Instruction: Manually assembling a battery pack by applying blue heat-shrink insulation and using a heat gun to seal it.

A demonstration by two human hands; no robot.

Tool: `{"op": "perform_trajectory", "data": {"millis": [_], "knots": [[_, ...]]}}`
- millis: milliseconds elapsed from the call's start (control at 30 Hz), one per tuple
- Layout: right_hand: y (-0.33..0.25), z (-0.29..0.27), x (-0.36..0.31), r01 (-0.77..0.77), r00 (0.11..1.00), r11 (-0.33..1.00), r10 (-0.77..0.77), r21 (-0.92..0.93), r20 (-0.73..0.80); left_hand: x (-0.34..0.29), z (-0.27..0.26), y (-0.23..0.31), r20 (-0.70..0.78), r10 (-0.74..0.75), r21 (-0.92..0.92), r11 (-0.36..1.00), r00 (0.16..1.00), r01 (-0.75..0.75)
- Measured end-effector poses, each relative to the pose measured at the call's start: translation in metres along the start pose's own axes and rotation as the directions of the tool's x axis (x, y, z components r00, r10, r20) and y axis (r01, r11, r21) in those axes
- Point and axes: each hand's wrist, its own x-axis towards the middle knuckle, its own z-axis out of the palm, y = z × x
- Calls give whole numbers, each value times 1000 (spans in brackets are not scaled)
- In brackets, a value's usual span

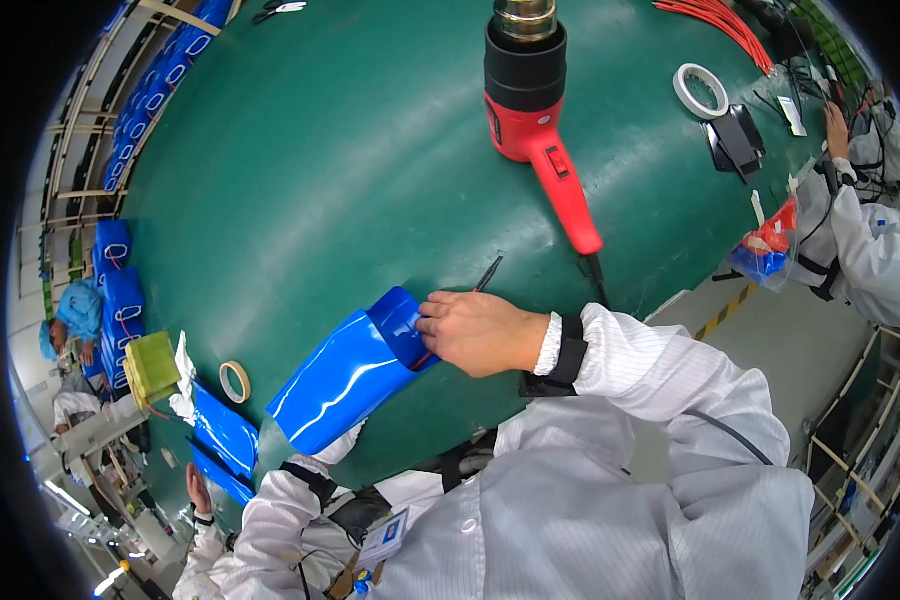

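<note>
A glossy blue plastic film sleeve (338, 385) lies slanted in front of me, wrapped round a block-shaped thing. My right hand (482, 333) is at its upper right end, fingers bent and closed on the film's edge; the thumb is hidden. A dark cable end (489, 273) sticks out beyond my knuckles, and a bit of red wire (422, 361) shows below my fingers. At the sleeve's lower end I see only my left arm's white cuff (341, 444). My left hand's fingers are hidden behind the sleeve.
A red heat gun (542, 140) stands on the green table (300, 220). At right are a white tape roll (701, 92), black pieces (735, 142) and red wires (720, 28). A tan tape roll (235, 382) and blue-wrapped packs (225, 432) lie left. Co-workers sit at both sides.
</note>
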Motion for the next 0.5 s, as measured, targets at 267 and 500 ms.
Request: {"op": "perform_trajectory", "data": {"millis": [267, 500], "knots": [[2, 2, 3, 78, 997, 992, -78, -103, 7, -5, 7, 0, -27, 9, 0, 1000, 1000, -9], [9, -1, 9, 149, 989, 969, -150, -195, 6, -12, 13, -4, -47, 2, -72, 997, 999, -5]]}}
